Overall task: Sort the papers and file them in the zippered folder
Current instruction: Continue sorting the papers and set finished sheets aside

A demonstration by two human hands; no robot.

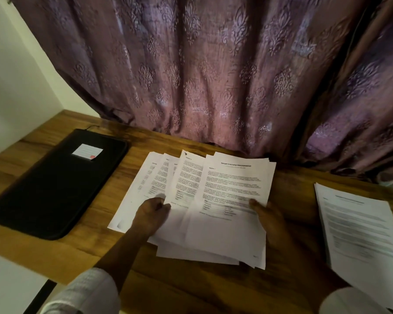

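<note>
My left hand [153, 210] and right hand [269, 219] each pinch one fan [232, 189] of at least five sheets, mid-table [191, 291]. One folder [61, 184] lies at the left edge — one stack [359, 223] at the right.

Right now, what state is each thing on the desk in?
zippered folder: closed, lying flat at left.
fanned papers: spread overlapping at centre, held from both sides.
side stack: piled at right, untouched.
left grip: fingers curled, pinching a fanned sheet.
right grip: thumb on top sheet, holding the fan.
curtain: drawn.
</note>
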